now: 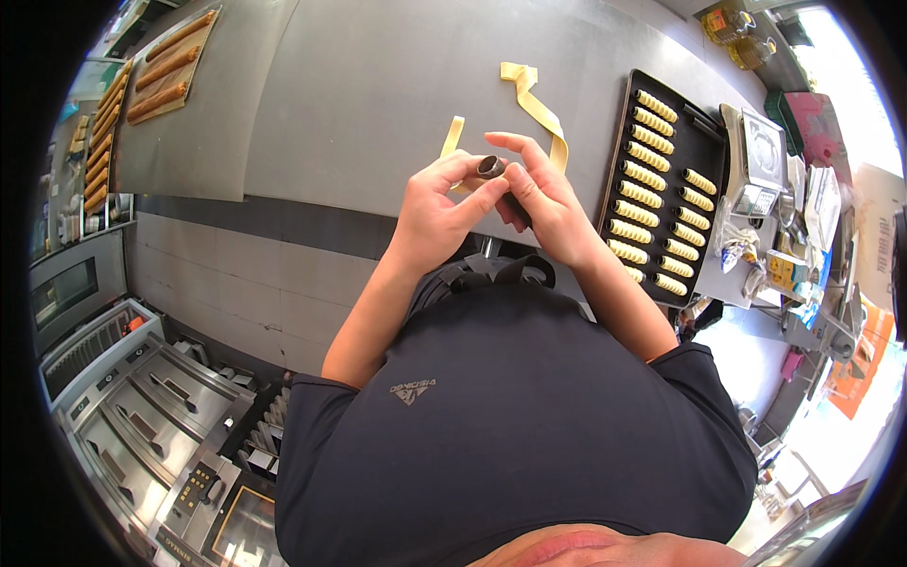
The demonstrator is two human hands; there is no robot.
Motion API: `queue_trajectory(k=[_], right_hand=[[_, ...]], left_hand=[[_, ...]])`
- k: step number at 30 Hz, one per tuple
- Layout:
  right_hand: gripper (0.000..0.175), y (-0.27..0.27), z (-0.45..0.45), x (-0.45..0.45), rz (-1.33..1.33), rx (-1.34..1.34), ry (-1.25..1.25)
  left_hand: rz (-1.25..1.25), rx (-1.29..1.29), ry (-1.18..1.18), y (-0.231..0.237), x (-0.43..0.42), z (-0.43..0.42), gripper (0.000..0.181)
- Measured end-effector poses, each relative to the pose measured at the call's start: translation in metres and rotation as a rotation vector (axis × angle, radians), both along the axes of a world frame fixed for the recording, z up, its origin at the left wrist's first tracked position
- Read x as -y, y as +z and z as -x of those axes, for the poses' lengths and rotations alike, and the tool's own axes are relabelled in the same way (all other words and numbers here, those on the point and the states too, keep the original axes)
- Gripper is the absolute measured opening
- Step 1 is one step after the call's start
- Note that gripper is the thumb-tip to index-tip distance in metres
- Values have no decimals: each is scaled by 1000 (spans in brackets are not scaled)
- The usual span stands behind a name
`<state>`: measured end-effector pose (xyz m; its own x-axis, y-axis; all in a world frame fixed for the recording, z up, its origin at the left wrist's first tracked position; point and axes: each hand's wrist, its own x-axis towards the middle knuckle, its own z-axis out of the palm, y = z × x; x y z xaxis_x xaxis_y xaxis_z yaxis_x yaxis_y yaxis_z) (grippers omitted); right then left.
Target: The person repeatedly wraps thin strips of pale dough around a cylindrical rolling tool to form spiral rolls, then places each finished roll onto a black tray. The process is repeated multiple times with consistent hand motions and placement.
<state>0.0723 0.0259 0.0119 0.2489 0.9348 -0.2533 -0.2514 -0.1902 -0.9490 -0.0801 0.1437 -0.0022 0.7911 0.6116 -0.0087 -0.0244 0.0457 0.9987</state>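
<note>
In front of my chest, over the near edge of the steel worktable, both hands hold a dark hollow metal tube with its open end facing up. The thumb and fingers of my left hand grip it near that end. My right hand has its thumb at the same end and fingers around the lower part; its index finger is raised. A pale yellow dough strip lies twisted on the table and runs behind my right hand. Another dough strip end shows beyond my left hand; whether they join is hidden.
To the right lies a black baking tray with two rows of dough-wrapped tubes. Beyond it are a kitchen scale, bags and oil bottles. Long browned rolls lie at far left. A steel oven stands lower left.
</note>
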Motion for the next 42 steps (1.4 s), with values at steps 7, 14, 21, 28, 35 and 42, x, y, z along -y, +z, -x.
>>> queue_trajectory(k=[7, 14, 21, 28, 35, 42], right_hand=[[45, -1, -8, 5, 4, -185, 95], [30, 1, -24, 18, 193, 192, 132], [28, 15, -29, 33, 160, 303, 156], [27, 24, -29, 41, 150, 138, 155], [29, 28, -39, 43, 191, -171, 256], [39, 21, -32, 41, 52, -308, 223]], left_hand=[[158, 3, -70, -4, -4, 4, 17], [206, -82, 43, -3, 6, 5, 19], [34, -47, 3, -11, 6, 7, 23], [39, 45, -49, -9, 7, 8, 24], [58, 127, -154, -8, 0, 7, 35], [182, 260, -161, -9, 4, -3, 25]])
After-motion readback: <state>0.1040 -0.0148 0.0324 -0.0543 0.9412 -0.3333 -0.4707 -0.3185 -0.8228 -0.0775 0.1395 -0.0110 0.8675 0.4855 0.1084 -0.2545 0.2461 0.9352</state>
